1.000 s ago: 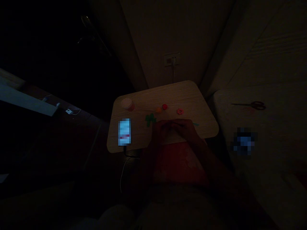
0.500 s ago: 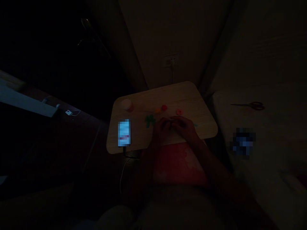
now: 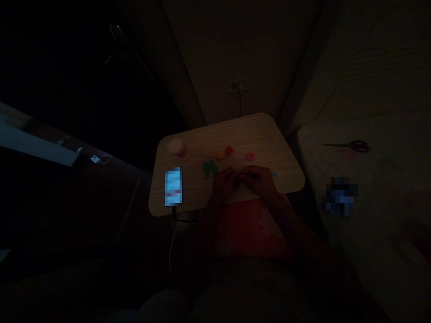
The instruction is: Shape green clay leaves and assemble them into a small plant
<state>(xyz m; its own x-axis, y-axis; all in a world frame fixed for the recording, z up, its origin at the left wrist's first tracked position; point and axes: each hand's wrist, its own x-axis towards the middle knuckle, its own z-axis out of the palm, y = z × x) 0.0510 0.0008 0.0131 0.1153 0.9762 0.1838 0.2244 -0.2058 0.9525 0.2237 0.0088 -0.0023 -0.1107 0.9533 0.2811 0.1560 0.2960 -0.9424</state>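
Observation:
Close together over the near edge of the small wooden table (image 3: 188, 197) are my left hand (image 3: 223, 183) and my right hand (image 3: 258, 180). Both have their fingers curled inward, tips nearly meeting. Whatever they pinch is too dark and small to make out. Green leaf-like pieces (image 3: 210, 168) lie just left of my left hand. Beyond the hands are a yellow-orange lump (image 3: 220, 155), a red round piece (image 3: 229, 150) and a pink flower-shaped piece (image 3: 250, 156). A thin bluish strip (image 3: 274, 174) sits by my right hand.
A tub with a pale lid (image 3: 177, 147) stands at the table's far left. A lit phone (image 3: 173, 186) with a cable is at the near left. Scissors (image 3: 358, 146) lie on the pale surface to the right. A wall socket (image 3: 238, 83) with a plug is behind the table. The room is very dark.
My fingers have shifted slightly, and the right fingertips have curled lower and nearer to me. The view has moved a little; the pieces on the table look unmoved.

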